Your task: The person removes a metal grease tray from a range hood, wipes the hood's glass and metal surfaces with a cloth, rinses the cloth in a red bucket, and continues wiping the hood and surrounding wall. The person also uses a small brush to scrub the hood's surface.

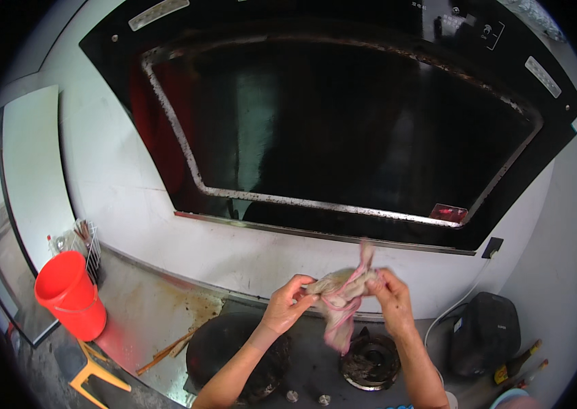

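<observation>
A crumpled, stained cloth with pink edging is stretched between my two hands, above the gas stove. My left hand pinches its left end between thumb and fingers. Its right side is gripped by my right hand, and one corner sticks up blurred. Below the cloth is a gas burner with a dark, dirty pan support. A large black wok or lid lies partly behind my left forearm. Over the stove, the black range hood has a grimy metal-coloured frame line.
A red bucket stands at the left on the stained counter, near wooden sticks and a wire utensil rack. A yellow stool is below. At right are a black appliance, bottles and a wall socket with a white cord.
</observation>
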`<action>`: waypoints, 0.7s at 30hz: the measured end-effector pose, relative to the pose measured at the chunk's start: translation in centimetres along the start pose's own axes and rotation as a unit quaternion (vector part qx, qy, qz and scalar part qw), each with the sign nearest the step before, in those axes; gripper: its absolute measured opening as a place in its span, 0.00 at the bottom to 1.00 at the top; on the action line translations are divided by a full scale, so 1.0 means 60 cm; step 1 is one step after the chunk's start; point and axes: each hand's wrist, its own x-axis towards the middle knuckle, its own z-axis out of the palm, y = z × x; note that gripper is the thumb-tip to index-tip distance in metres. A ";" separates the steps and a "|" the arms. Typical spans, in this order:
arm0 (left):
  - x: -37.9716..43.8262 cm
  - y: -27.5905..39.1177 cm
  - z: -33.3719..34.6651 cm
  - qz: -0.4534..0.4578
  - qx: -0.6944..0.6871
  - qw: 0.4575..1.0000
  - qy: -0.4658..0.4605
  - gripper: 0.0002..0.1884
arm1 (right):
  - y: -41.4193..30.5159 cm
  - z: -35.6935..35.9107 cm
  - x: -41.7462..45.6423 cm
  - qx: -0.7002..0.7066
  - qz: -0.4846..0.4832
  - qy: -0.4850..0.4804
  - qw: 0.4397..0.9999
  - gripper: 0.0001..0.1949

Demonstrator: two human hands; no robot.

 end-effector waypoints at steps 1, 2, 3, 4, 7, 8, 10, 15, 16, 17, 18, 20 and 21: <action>-0.008 0.007 0.007 0.002 0.053 0.998 0.031 0.17 | -0.020 0.000 0.014 -0.044 -0.058 0.022 0.997 0.09; -0.020 -0.009 0.017 0.035 0.094 0.990 0.103 0.15 | -0.038 -0.001 0.030 -0.110 -0.131 0.053 0.984 0.09; -0.037 -0.009 0.031 -0.014 -0.032 0.994 0.104 0.13 | -0.053 0.000 0.044 -0.172 -0.202 0.083 0.961 0.09; -0.050 -0.006 0.049 -0.060 -0.157 0.980 0.104 0.12 | -0.062 0.001 0.047 -0.231 -0.271 0.113 0.928 0.10; -0.077 -0.012 0.102 -0.155 -0.303 0.940 0.023 0.13 | -0.076 0.023 0.032 -0.397 -0.245 -0.054 0.883 0.13; -0.079 -0.008 0.119 -0.156 -0.342 0.926 0.039 0.13 | -0.084 0.037 0.024 -0.403 -0.261 -0.068 0.874 0.11; -0.074 0.001 0.146 -0.148 -0.413 0.895 0.080 0.13 | -0.108 0.052 0.001 -0.421 -0.281 -0.120 0.854 0.10; -0.030 -0.011 0.156 -0.086 -0.540 0.808 0.222 0.16 | -0.112 0.091 -0.069 -0.415 -0.353 -0.235 0.805 0.12; -0.020 0.003 0.137 -0.065 -0.534 0.808 0.240 0.17 | -0.115 0.099 -0.073 -0.394 -0.336 -0.238 0.822 0.13; -0.009 0.020 0.118 -0.040 -0.522 0.813 0.254 0.17 | -0.119 0.107 -0.076 -0.373 -0.319 -0.240 0.837 0.14; 0.002 0.039 0.095 -0.011 -0.504 0.820 0.270 0.18 | -0.124 0.112 -0.077 -0.355 -0.302 -0.243 0.851 0.15; 0.028 0.081 0.049 0.050 -0.450 0.839 0.302 0.19 | -0.155 0.106 -0.080 -0.304 -0.289 -0.218 0.881 0.17; 0.044 0.105 0.023 0.083 -0.407 0.852 0.320 0.20 | -0.164 0.102 -0.080 -0.281 -0.281 -0.205 0.895 0.17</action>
